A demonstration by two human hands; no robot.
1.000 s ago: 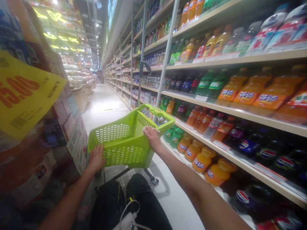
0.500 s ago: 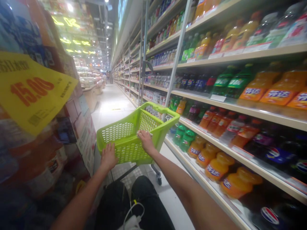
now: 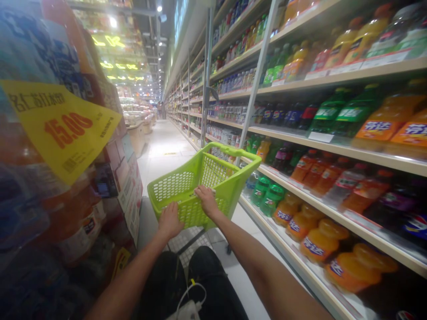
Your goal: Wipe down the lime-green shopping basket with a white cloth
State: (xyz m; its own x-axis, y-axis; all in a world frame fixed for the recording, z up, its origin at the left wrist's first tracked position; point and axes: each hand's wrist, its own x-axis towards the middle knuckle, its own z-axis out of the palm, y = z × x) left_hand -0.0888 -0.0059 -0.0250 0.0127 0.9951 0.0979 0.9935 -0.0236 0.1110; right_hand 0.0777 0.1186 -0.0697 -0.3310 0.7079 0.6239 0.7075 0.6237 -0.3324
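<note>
Right hand (image 3: 206, 200) has drawn nearer the left hand (image 3: 171, 220) along the cart (image 3: 195, 214), at 12 o'clock.
Right hand grasps it; left hand lies over its side, grip unclear. A lopsided push could swing it into the green bottles (image 3: 272, 200) at 2 o'clock.

Glare on floor (image 3: 164, 141), blurry edges

The shopping cart (image 3: 191, 214) is lime green, its plastic basket walls pierced with rows of rounded holes under a smooth rim. It stands upright just left of the drinks shelf (image 3: 338, 146), turned at an angle, with its taller, barred end nearest that shelf and its lower end farther away.
</note>
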